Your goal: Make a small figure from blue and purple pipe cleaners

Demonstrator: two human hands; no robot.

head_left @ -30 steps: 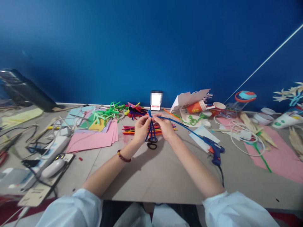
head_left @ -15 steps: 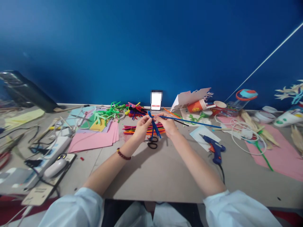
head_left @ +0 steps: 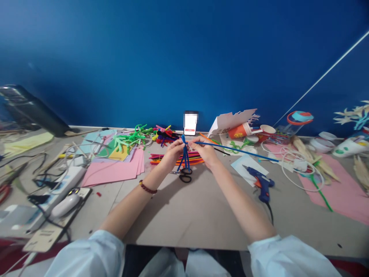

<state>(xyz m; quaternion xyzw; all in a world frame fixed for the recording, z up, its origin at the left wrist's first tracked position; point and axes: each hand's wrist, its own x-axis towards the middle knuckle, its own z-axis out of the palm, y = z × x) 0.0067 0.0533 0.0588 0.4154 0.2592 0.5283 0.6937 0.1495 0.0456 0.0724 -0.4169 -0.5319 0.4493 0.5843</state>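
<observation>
Between my fingertips are blue pipe cleaners (head_left: 185, 155), bunched at the top with several ends hanging down. My left hand (head_left: 174, 151) is closed on the bunch. My right hand (head_left: 204, 150) pinches at the same spot, and one long blue pipe cleaner (head_left: 239, 149) runs out past it to the right. Below the hands lie scissors with black handles (head_left: 185, 177), their blades partly hidden. Behind the hands is a pile of pink, purple and orange pipe cleaners (head_left: 157, 158) on the table (head_left: 198, 215).
A phone (head_left: 190, 124) leans on the blue wall. To the right lie a glue gun (head_left: 261, 182), a red paper cup (head_left: 240, 130) and a white cable (head_left: 284, 173). On the left are pink paper sheets (head_left: 112, 171), green pipe-cleaner pieces (head_left: 131, 138) and a power strip (head_left: 67, 181).
The bunch has turned slightly, so its hanging ends now point more straight down and left. The long blue strand's free end has swung a little lower and further right.
</observation>
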